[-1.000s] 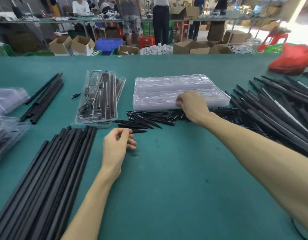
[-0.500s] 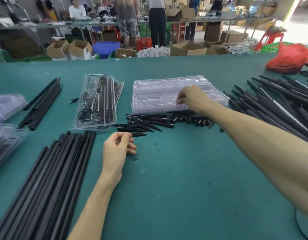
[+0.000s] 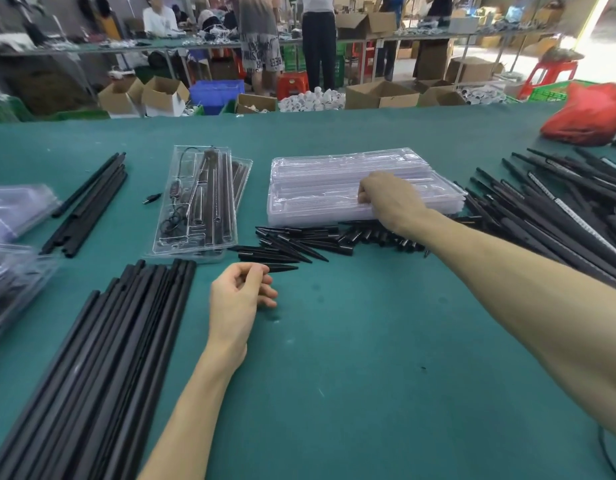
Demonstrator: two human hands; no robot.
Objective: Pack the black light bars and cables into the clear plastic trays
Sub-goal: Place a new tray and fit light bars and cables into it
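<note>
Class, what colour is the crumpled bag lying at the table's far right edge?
The crumpled bag is red; the head view shows it best.

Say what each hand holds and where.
Right hand pinches the top clear tray near its right end. Left hand curls beside a black spike; hold unclear.

Packing workshop: long benches [image 3: 209, 46], open cartons [image 3: 381, 95].
</note>
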